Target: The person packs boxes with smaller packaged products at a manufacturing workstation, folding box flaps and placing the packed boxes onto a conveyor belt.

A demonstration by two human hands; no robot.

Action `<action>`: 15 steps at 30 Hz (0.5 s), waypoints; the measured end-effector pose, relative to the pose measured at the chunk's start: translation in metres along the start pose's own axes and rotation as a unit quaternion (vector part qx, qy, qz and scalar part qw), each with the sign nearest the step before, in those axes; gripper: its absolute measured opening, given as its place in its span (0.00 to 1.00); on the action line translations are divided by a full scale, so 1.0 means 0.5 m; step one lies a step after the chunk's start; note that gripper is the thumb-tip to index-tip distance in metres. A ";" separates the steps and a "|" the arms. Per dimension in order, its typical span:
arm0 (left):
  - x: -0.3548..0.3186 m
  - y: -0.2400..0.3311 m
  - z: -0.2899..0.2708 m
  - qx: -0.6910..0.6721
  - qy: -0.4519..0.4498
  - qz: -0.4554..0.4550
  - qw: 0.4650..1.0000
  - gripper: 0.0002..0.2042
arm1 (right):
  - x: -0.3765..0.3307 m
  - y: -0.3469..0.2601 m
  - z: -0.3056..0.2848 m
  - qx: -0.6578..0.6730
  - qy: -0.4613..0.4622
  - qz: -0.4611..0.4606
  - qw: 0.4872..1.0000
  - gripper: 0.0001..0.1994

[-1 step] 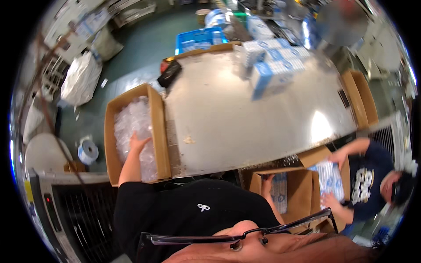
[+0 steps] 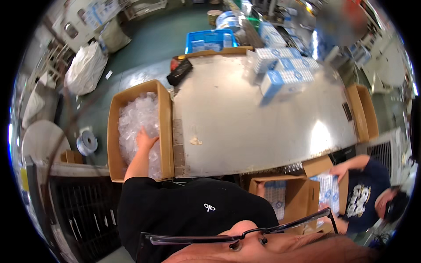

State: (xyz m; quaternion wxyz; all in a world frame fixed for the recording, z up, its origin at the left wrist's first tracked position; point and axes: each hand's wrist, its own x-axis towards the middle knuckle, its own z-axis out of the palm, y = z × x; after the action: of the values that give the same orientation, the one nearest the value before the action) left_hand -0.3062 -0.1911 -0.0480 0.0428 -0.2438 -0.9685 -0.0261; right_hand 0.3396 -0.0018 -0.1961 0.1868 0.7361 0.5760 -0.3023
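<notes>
My left hand (image 2: 145,139) reaches into a cardboard box (image 2: 165,131) filled with loose clear plastic pieces (image 2: 138,111). Its thumb is spread away from the fingers, and the fingertips touch the plastic; no single piece shows as held. At the lower right, my right hand (image 2: 261,189) shows only as a small patch inside another open carton (image 2: 300,197), beside a blue-and-white printed pack (image 2: 275,193) standing in it. My torso and the carton's wall hide most of that hand, so its fingers cannot be made out.
A metal-topped table (image 2: 245,127) lies ahead, with blue-and-white packs (image 2: 287,81) and a black object (image 2: 180,72) on it. At right, a co-worker (image 2: 364,193) handles a blue-and-white pack (image 2: 328,190). A blue crate (image 2: 210,40) stands beyond the table; a film roll (image 2: 87,143) sits at left.
The whole view has shifted slightly. My left hand stays in the plastic pieces. Less of my right hand and forearm shows at the carton. The co-worker's lower hand is now mostly hidden.
</notes>
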 end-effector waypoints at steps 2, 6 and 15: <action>0.029 0.031 0.018 -0.074 -0.051 0.020 0.996 0.25 | 0.003 0.038 -0.081 -0.022 0.022 -0.043 0.999 0.49; -0.014 -0.076 0.058 -0.150 -0.055 0.029 0.987 0.14 | 0.130 0.151 -0.446 -0.230 0.014 -0.232 0.945 0.41; 0.044 -0.167 -0.021 -0.706 -0.087 -0.211 0.670 0.17 | 0.205 0.225 -0.780 -0.439 -0.159 -0.510 0.722 0.28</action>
State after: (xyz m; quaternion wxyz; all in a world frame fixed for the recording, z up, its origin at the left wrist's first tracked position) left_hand -0.3645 -0.2549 -0.0379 -0.2330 0.0087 -0.6860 -0.6893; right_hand 0.5529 0.2866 0.0196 0.3954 0.1075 0.8947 -0.1779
